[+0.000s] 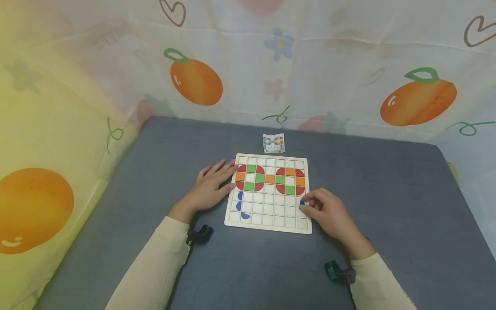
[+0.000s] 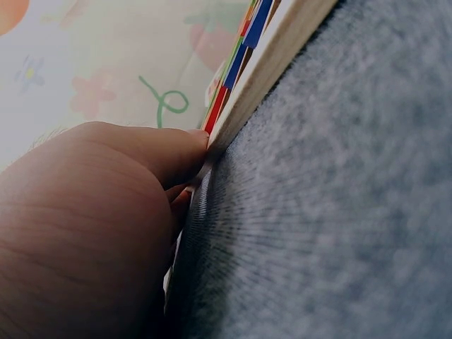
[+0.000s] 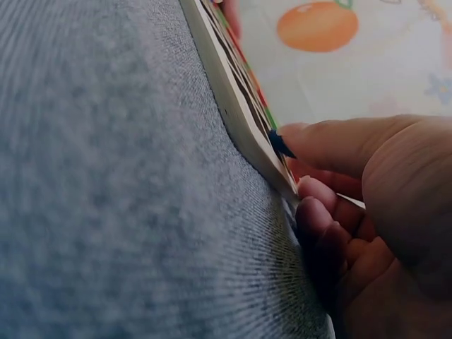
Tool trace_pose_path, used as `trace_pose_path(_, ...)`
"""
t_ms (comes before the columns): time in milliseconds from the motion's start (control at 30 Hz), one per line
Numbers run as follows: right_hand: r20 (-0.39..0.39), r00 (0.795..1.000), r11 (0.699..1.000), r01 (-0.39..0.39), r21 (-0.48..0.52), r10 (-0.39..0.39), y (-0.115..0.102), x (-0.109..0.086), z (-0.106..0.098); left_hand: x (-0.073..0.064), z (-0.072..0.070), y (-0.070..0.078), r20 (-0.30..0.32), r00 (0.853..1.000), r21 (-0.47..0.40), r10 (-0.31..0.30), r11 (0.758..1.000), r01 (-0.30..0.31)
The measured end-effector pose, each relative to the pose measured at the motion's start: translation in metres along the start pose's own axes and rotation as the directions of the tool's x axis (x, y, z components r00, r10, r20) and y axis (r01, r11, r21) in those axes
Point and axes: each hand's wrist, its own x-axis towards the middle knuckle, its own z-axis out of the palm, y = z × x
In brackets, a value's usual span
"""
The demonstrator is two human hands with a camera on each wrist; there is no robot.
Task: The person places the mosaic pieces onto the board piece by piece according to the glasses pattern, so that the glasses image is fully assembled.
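Observation:
A pale wooden grid board (image 1: pixel 268 220) lies flat on the table. Red rounded tiles (image 1: pixel 240 185), green tiles (image 1: pixel 290 190) and orange tiles (image 1: pixel 270 178) form two ring shapes joined in the middle. Blue half-round tiles (image 1: pixel 245 215) sit down its lower left side. My left hand (image 1: pixel 209 186) rests at the board's left edge, fingers extended and thumb tip against the rim, also seen in the left wrist view. At the right edge, my right hand (image 1: pixel 327 211) pinches a blue tile (image 3: pixel 281 143) between thumb and finger, low over the right column of squares.
A small printed pattern card (image 1: pixel 273 143) lies just behind the board. Grey cloth covers the table (image 1: pixel 248 267). A fruit-print curtain (image 1: pixel 321 51) hangs along the back and left side. Each wrist carries a black camera mount (image 1: pixel 201 234).

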Motion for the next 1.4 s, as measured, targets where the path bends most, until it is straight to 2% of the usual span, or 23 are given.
trace_pose_path(467,0.003,0.999,0.999,0.037,-0.021,-0.037,0.002,0.000,0.000,0.000,0.000,-0.001,-0.007,1.000,-0.006,0.007,1.000,-0.007)
trace_pose_path(800,-0.035,0.998,0.999,0.042,-0.026,-0.043,0.000,-0.002,0.004,0.001,0.000,0.000,0.000,1.000,-0.006,-0.002,1.000,0.002)
trace_pose_path(1067,-0.081,0.996,0.996,0.032,-0.077,-0.039,-0.007,-0.001,0.013,0.000,-0.001,0.000,0.000,1.000,-0.011,-0.003,1.000,0.003)
trace_pose_path(1400,-0.107,0.993,0.995,0.042,-0.089,-0.051,-0.001,-0.002,0.017,0.000,-0.001,0.002,-0.002,1.000,-0.007,-0.010,1.000,0.010)
